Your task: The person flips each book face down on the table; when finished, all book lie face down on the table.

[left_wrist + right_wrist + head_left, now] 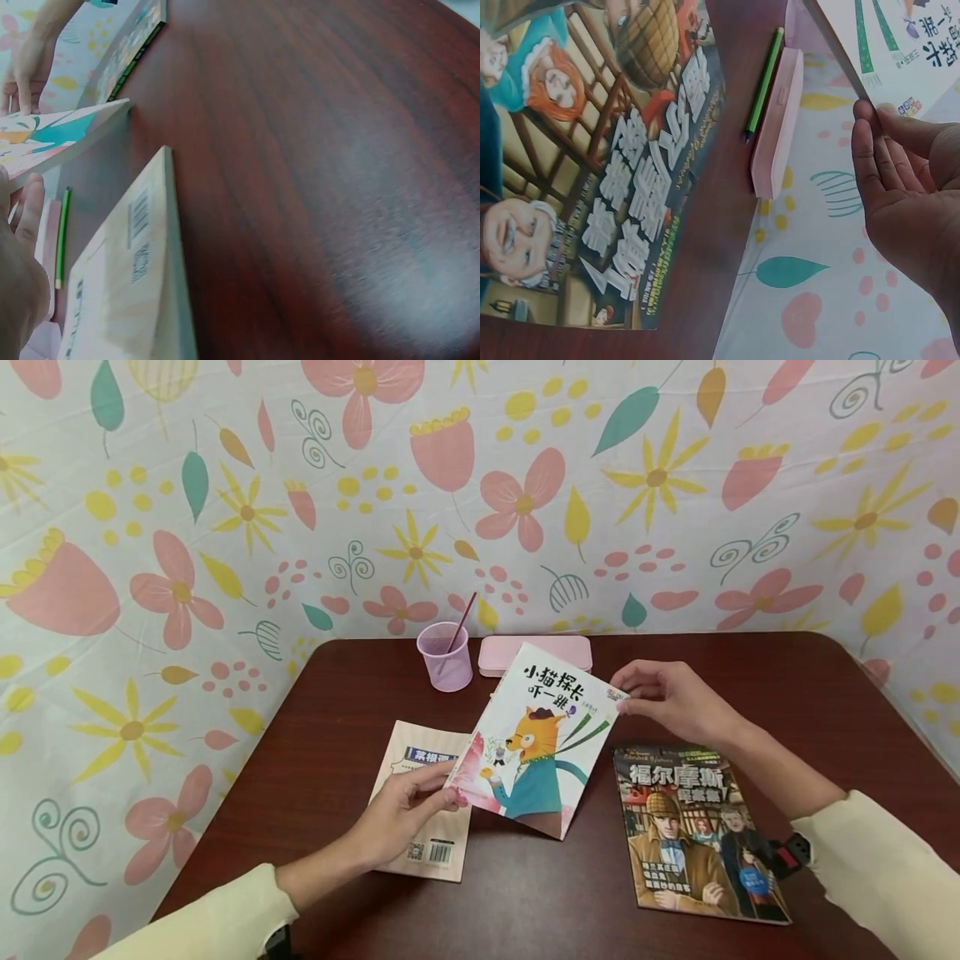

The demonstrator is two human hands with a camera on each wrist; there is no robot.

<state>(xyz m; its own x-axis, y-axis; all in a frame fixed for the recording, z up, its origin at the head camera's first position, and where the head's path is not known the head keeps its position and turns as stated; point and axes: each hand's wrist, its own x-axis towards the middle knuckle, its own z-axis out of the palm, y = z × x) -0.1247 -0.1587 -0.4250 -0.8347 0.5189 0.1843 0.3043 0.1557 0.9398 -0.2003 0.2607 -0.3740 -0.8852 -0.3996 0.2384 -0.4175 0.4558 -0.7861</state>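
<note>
A white picture book (536,743) with an orange cat in a teal coat on its cover is held tilted above the table. My left hand (408,810) pinches its lower left edge, thumb on the cover. At the upper right corner my right hand (671,697) grips it between thumb and fingers, as the right wrist view also shows on the book's corner (900,60). Beneath my left hand lies a beige book (442,852) with a barcode showing, partly covered. A dark comic-style book (690,843) lies flat below my right forearm.
Toward the back of the table (540,902) stands a pink mesh cup (450,670) with a dark red pencil (462,620) in it. Beside it is a pink pencil case (555,647). A green pencil (765,82) lies by the case. A flowered cloth (480,510) hangs behind.
</note>
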